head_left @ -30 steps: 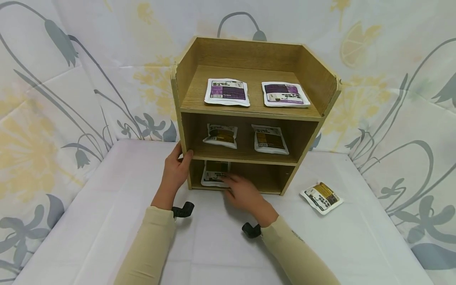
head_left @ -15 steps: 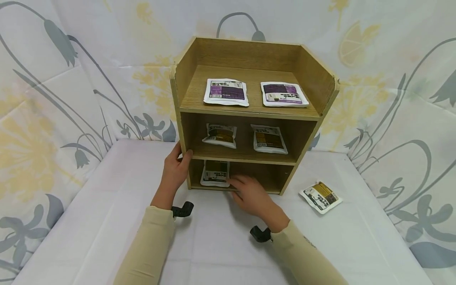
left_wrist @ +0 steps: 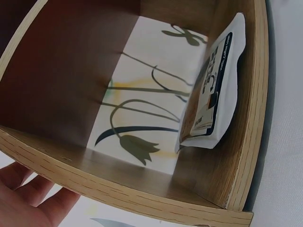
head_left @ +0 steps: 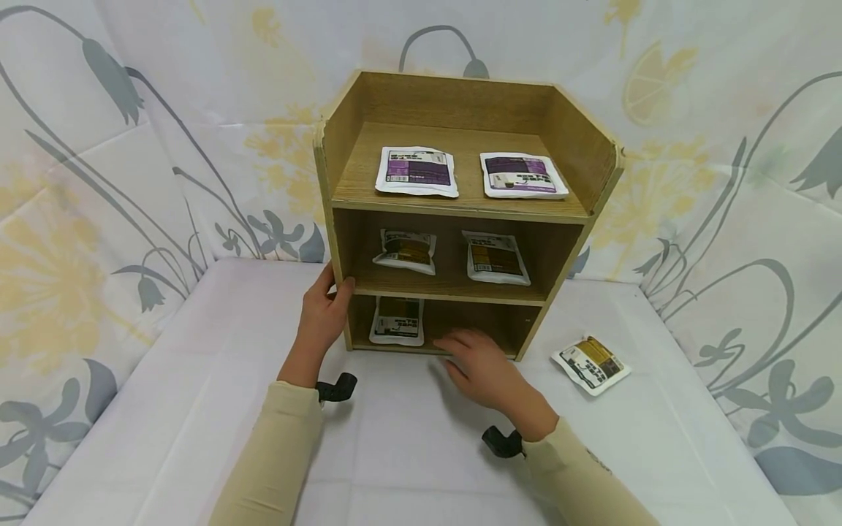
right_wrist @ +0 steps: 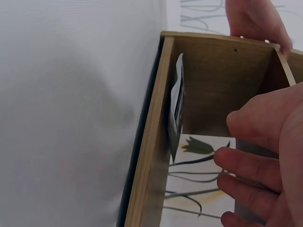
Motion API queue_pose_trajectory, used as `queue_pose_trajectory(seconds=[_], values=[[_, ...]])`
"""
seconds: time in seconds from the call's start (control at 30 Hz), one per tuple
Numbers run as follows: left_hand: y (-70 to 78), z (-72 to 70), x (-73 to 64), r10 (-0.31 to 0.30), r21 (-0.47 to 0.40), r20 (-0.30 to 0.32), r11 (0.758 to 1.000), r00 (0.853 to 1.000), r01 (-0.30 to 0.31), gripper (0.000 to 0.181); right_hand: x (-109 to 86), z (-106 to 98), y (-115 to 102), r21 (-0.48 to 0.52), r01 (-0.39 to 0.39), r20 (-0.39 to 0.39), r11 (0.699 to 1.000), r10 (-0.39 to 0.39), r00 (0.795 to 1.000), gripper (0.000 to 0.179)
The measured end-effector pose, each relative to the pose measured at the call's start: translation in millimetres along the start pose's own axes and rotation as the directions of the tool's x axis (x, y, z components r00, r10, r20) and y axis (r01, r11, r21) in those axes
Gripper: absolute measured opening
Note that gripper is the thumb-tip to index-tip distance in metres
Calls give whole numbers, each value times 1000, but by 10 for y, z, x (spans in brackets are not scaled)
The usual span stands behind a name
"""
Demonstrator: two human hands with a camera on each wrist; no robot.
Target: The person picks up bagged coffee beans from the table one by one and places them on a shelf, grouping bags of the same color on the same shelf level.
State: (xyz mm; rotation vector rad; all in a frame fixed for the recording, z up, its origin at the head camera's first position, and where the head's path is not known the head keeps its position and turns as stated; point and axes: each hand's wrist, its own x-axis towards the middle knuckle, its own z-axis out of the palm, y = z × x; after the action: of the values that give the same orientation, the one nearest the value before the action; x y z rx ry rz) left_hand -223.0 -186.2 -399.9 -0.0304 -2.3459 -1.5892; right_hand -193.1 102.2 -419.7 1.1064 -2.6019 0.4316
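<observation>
A small wooden shelf unit [head_left: 454, 207] stands on the white-covered table. My left hand [head_left: 324, 318] holds its left side panel, the thumb at the front edge near the middle board and the fingers along the outside. On the bottom level, to the left, lies a white flat pouch [head_left: 397, 321] with a dark label; the left wrist view shows this pouch [left_wrist: 215, 90] lying on the bottom board. My right hand [head_left: 487, 369] is in front of the bottom level, right of that pouch and apart from it. Its fingers are loosely extended and hold nothing, as the right wrist view shows.
Two purple-labelled pouches [head_left: 417, 171] lie on the top level. Two brown-labelled pouches [head_left: 498, 258] lie on the middle level. Another pouch [head_left: 591, 364], with a yellow-brown label, rests on the table right of the unit. Patterned cloth [head_left: 164, 66] hangs behind.
My right hand has left the bottom-level pouch and moved right, toward the front of the unit. The pouch stays at the lower left. My left hand has not moved.
</observation>
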Motion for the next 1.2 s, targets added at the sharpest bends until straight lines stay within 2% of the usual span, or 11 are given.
queue_pose_trajectory(seconds=[0.33, 0.6, 0.83, 1.2], values=[[-7, 4, -24, -5, -7, 6, 1000, 1000, 5, 59, -186, -40, 97, -34, 19, -20, 999, -20, 1000, 31], [-11, 11, -19, 43, -3, -6, 999, 999, -43, 57, -333, -58, 203, -43, -10, -14, 999, 9, 1000, 33], [10, 7, -19, 19, 3, -5, 1000, 1000, -19, 59, -408, -83, 255, -34, -15, -5, 999, 15, 1000, 32], [4, 10, -14, 24, -2, -4, 1000, 1000, -24, 57, -502, -91, 322, -67, -29, -8, 997, 28, 1000, 28]])
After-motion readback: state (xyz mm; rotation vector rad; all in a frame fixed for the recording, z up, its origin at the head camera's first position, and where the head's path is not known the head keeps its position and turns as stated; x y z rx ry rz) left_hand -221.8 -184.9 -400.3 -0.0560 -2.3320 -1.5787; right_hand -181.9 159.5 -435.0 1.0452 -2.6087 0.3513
